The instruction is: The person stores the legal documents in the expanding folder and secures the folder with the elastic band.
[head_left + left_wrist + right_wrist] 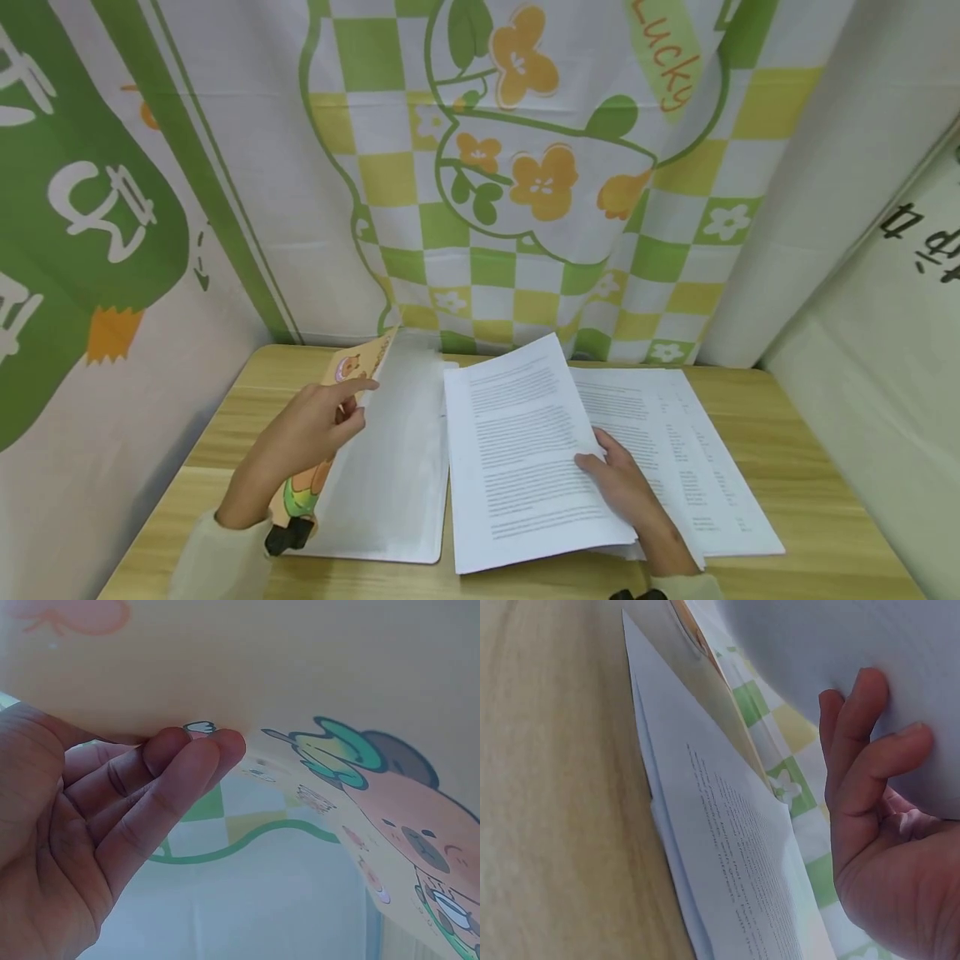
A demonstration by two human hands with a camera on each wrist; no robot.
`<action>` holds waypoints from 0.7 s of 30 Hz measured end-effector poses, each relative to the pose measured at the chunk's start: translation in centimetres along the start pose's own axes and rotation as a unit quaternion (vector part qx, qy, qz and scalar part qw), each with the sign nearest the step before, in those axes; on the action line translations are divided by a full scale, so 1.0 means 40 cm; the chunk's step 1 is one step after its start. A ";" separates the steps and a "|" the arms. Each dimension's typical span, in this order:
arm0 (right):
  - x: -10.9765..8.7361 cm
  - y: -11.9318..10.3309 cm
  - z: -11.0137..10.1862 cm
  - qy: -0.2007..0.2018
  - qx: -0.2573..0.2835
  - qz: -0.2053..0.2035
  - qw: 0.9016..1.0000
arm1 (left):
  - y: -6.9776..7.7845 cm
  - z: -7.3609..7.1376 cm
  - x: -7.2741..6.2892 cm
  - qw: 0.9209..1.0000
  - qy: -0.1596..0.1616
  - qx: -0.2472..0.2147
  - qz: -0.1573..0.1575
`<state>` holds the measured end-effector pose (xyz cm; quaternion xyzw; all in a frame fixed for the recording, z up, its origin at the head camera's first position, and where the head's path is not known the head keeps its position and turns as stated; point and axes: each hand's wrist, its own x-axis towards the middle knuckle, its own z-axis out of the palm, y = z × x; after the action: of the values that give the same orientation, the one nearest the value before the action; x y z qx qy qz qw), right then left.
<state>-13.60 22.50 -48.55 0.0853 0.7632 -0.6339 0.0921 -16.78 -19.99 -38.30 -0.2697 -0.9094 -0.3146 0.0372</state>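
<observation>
A file folder stands open at the left of the table. Its cover, printed with cartoon animals, is tilted up, and its inside sleeve is pale and translucent. My left hand holds the raised cover by its free edge, fingertips bent at the printed side in the left wrist view. In my right hand are several printed sheets, gripped at their right edge with the thumb on top and the fingers underneath. These sheets are raised and tilted, just right of the folder.
More printed papers lie loosely stacked on the wooden table, partly under the held sheets. A patterned curtain hangs along the table's back edge, with pale cloth walls at both sides.
</observation>
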 end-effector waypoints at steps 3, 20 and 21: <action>0.002 -0.001 0.004 -0.004 0.003 0.001 1.000 | 0.001 -0.002 0.001 1.000 0.000 0.001 0.001; 0.005 -0.019 0.000 -0.006 -0.004 -0.008 1.000 | 0.001 -0.009 0.001 1.000 0.007 0.010 0.001; 0.004 -0.020 -0.001 -0.005 -0.005 -0.009 1.000 | 0.001 -0.009 0.002 1.000 0.007 0.010 0.001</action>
<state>-13.97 22.40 -47.81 0.0748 0.7664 -0.6314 0.0912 -16.86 -20.13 -37.99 -0.2677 -0.9120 -0.3072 0.0469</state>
